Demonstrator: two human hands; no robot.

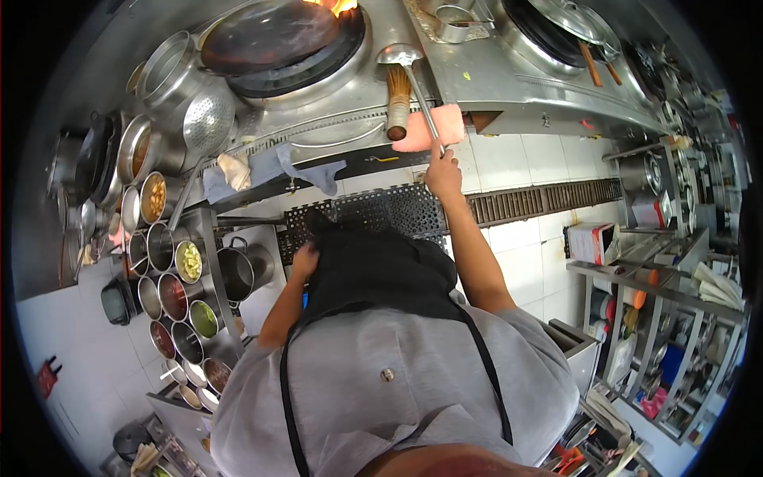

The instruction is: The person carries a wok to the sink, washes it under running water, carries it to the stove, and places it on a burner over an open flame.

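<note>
My right hand (443,173) is closed around the handle end of a metal ladle (424,103), whose bowl rests on the steel counter near the burner. Under the handle lies a pink cloth (430,129) at the counter's edge. A bamboo brush (398,103) sits just left of the ladle. Beside my black apron (373,270), my left hand (305,260) hangs low, its fingers curled and partly hidden. A dark wok (270,36) stands tilted over the left burner, with flame (338,6) behind it.
Pots of ingredients (189,261) line the left side, near a perforated skimmer (209,121). Blue-grey cloths (274,169) hang on the front rail. A second wok with a lid (566,20) is at the upper right. Shelves (660,290) stand at the right.
</note>
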